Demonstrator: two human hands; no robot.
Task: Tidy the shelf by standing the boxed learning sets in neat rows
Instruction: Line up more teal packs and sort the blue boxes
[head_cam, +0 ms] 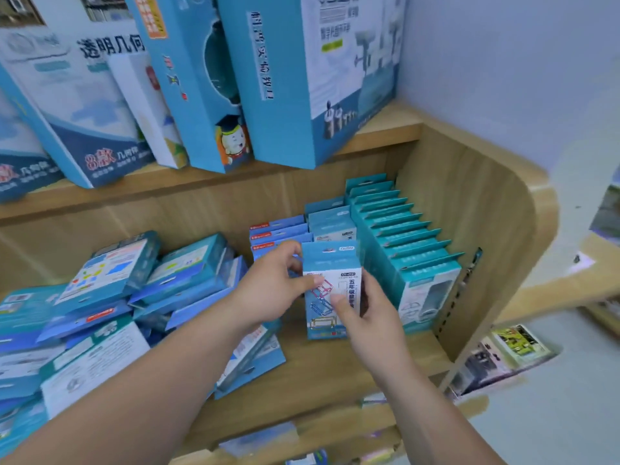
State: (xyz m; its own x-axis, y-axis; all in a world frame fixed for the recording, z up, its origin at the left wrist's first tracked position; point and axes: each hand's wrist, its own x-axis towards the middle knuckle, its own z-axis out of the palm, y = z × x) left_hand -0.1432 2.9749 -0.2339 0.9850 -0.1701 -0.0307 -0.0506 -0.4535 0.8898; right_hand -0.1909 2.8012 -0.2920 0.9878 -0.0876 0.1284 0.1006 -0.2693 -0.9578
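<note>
A small teal and white boxed learning set (330,260) stands upright on the wooden shelf (335,374). My left hand (271,290) grips its left edge and my right hand (365,313) grips its right side and lower front. Behind it stand two short rows of boxes (330,223), teal ones and blue ones. At the far right a long neat row of upright teal boxes (402,229) runs to the back. On the left lies a loose heap of flat blue and teal boxes (110,297).
The curved wooden side wall (486,229) closes the shelf on the right. Large blue boxes (285,78) lean on the upper shelf overhead. Lower shelves with more items show below, and printed packs (503,350) lie beyond the side wall.
</note>
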